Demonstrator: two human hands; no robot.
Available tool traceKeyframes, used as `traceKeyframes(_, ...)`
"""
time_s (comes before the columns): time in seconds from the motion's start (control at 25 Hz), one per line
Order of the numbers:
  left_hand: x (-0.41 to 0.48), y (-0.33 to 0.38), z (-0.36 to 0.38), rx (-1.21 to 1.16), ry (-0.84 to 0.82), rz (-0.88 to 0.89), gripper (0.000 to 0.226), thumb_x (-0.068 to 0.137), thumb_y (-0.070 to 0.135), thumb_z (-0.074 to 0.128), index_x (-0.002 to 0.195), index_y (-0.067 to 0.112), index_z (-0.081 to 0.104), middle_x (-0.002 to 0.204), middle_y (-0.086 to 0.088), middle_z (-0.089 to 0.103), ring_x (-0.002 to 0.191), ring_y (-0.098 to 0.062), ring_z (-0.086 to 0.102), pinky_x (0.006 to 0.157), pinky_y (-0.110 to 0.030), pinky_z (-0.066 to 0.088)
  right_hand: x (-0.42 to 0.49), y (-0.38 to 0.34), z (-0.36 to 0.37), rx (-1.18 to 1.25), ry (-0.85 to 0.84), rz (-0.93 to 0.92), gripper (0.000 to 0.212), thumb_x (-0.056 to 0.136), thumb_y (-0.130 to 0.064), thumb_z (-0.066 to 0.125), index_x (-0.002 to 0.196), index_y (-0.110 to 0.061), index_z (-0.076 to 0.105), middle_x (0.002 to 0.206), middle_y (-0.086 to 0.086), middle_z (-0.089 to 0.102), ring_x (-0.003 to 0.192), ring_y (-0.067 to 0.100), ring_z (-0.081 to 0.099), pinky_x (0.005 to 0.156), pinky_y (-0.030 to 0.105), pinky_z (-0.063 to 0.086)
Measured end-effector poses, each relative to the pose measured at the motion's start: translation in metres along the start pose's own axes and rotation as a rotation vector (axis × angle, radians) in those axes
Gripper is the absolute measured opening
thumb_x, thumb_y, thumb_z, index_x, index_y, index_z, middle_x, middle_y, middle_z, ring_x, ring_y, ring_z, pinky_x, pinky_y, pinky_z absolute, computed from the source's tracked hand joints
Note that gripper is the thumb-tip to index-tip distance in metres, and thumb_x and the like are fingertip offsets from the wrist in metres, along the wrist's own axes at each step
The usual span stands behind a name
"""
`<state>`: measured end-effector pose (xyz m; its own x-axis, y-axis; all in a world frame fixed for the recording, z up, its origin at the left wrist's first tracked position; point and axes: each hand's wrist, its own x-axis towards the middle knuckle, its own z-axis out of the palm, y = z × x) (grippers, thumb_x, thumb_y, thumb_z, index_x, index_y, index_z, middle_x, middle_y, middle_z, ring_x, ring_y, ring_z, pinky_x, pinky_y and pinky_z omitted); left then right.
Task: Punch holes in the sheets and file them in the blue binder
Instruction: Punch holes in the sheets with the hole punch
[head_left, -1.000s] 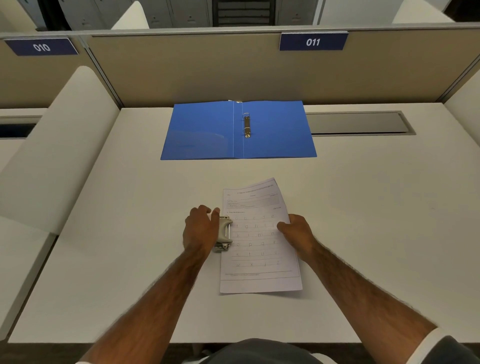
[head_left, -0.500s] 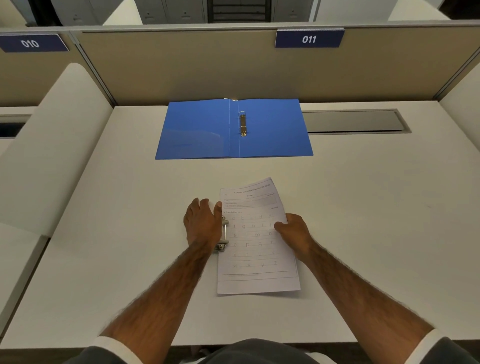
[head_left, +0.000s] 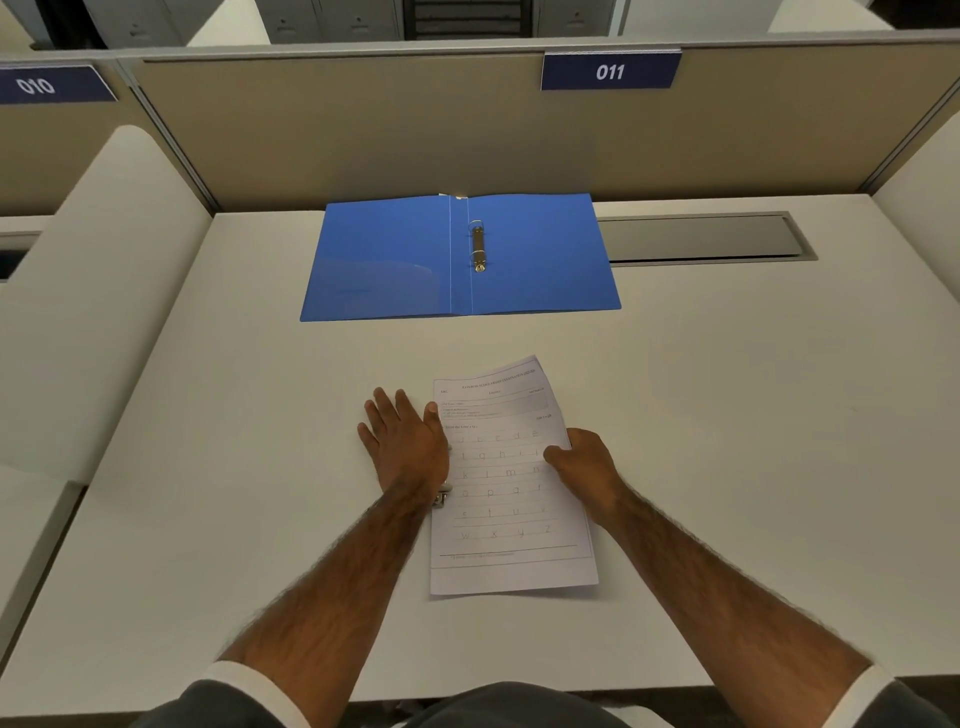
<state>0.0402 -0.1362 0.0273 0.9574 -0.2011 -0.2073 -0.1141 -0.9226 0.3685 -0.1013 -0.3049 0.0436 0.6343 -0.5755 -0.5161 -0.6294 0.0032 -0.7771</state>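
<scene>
Pinching the right edge of the white printed alphabet worksheets (head_left: 511, 478), the right hand (head_left: 584, 467) has its thumb on top of the paper and its fingers curled under the margin, closed on the sheets. Across the page from that pinch, the left hand (head_left: 402, 444) lies flat with fingers spread and palm down, grasping nothing; it presses on the small silver metal hole punch (head_left: 441, 496), which sits at the sheets' left edge and is almost wholly hidden under the palm (only a bit of metal shows by the wrist). Whether the paper's edge sits inside the punch's slot cannot be told. Beyond both hands, well apart from the sheets, the blue plastic ring binder (head_left: 540, 249) lies open and flat on the white desk (head_left: 727, 415), its brass-coloured ring mechanism (head_left: 478, 247) bare beside the spine. Just right of the binder, a grey recessed cable hatch (head_left: 701, 239) runs along the desk's far edge.
</scene>
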Motion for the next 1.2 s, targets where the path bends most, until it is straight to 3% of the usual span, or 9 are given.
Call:
traceKeyframes(0.2,0.003,-0.004,0.004,-0.002,-0.001,-0.006,0.059,0.106,0.04,0.018,0.158,0.013,0.016,0.168,-0.012,0.003,0.154,-0.031,-0.002,0.124,-0.05,-0.001,0.001,0.001,0.0,0.001,0.003,-0.003,0.012,0.084,-0.013,0.054,0.084,-0.014,0.066,0.081,0.002,0.069,0.062,0.012,0.063,0.044,0.014,0.045)
traceKeyframes(1.0,0.009,-0.013,0.018,-0.024,0.064,-0.011,0.056,0.105,0.031,0.026,0.158,0.018,0.014,0.168,-0.009,0.001,0.154,-0.03,-0.003,0.124,-0.052,-0.001,0.011,0.007,0.001,-0.021,-0.027,0.016,0.018,0.087,-0.017,0.054,0.1,-0.017,0.067,0.092,-0.001,0.071,0.076,0.016,0.069,0.054,0.019,0.049)
traceKeyframes(1.2,0.011,-0.02,0.024,-0.03,0.085,0.0,0.058,0.103,0.026,0.03,0.158,0.018,0.016,0.168,-0.008,0.002,0.155,-0.028,-0.003,0.124,-0.05,-0.003,0.015,0.008,0.001,-0.026,-0.014,0.012,0.015,0.083,-0.015,0.054,0.087,-0.018,0.069,0.084,-0.001,0.072,0.068,0.013,0.067,0.055,0.021,0.05)
